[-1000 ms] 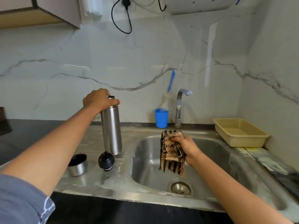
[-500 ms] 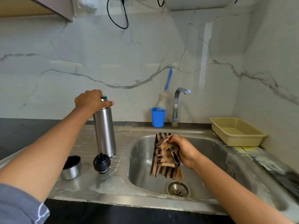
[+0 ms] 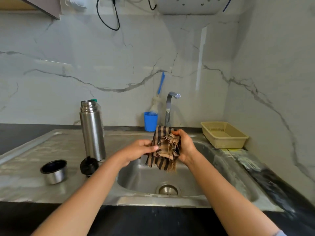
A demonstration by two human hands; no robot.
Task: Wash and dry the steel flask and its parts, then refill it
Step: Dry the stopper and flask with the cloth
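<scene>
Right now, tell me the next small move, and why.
Probably free the left hand and lift the flask to the cloth: both it and the right hand hold the cloth over the sink, while the flask stands uncapped, untouched, on the drainboard.

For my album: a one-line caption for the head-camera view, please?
Left hand and right hand hold a cloth over the sink; open flask, cup and stopper sit beside it.

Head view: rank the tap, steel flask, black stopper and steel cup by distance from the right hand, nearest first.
1. Nearest: tap, just behind the right hand gripping the striped cloth, at the back of the sink.
2. Next: steel flask and black stopper, left of the sink; too close to call.
3. Farthest: steel cup, far left.
</scene>
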